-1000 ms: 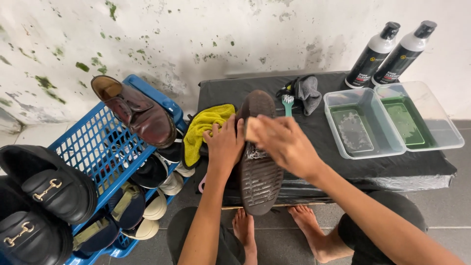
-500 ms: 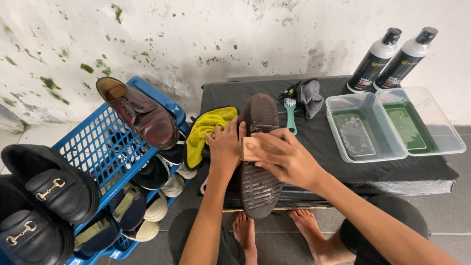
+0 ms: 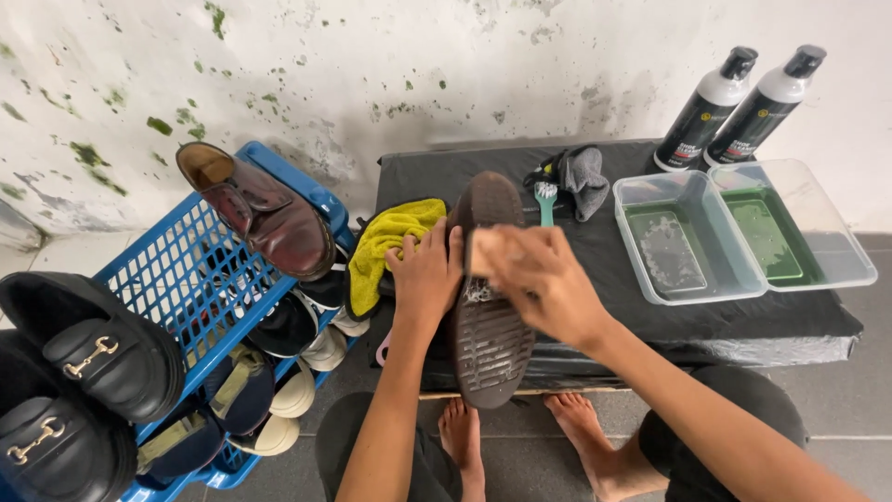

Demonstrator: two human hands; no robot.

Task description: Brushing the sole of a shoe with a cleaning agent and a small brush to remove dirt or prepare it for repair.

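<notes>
Holding a dark brown shoe with a ridged rubber sole sole-up over the near edge of the black-covered tabletop, toe pointing toward the wall, heel hanging past the edge above bare feet on the grey tiled floor. Gripping the shoe's left side with the left hand, fingers curled around the edge of the sole. Pressing the right hand down on the middle of the sole, fingers closed over a pale, blurred object too smeared to identify; white foam showing on the tread just beneath it.

Lying just left of the shoe, touching the left hand: a crumpled yellow microfibre cloth. Resting behind the shoe toe: a small teal-handled brush beside a grey cloth. Sitting side by side on the right of the tabletop: two clear rectangular plastic tubs holding greenish liquid, the left one showing suds. Standing behind them against the stained wall: two black-and-white spray bottles.

Standing to the left of the tabletop: a blue plastic lattice rack, carrying a burgundy leather dress shoe on top, two black loafers with gold metal bits at the near left, and more footwear stacked inside.
</notes>
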